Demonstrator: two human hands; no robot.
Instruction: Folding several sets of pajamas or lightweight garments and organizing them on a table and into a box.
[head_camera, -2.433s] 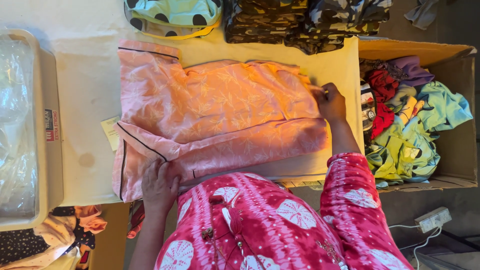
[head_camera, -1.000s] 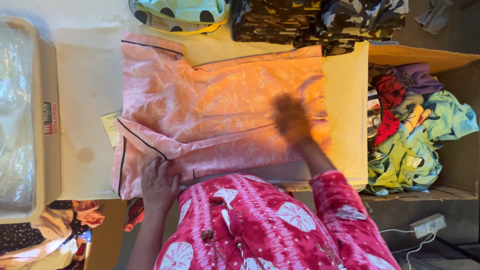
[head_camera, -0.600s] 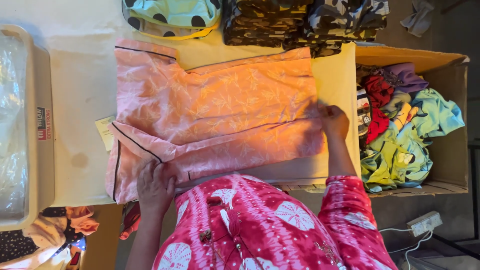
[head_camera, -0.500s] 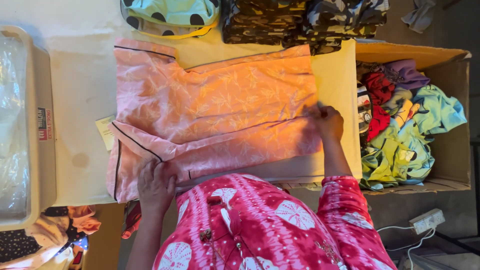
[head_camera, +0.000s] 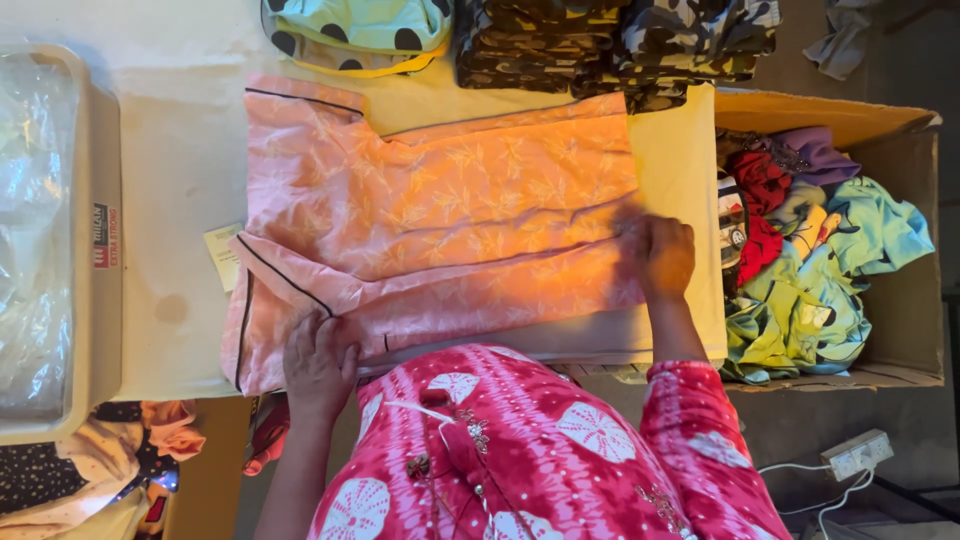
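We see a pink garment (head_camera: 430, 225) with a faint pale leaf print and thin dark piping along its edges, spread flat on the cream table cover (head_camera: 170, 180). It lies lengthwise across that cover, its piped end toward the cover's bare left part and its plain end toward the cover's right edge. Its near long side is folded over toward the middle, forming a doubled band along the cover's near edge. The cloth shows soft creases. A small pale paper tag (head_camera: 222, 256) pokes out at its left edge.
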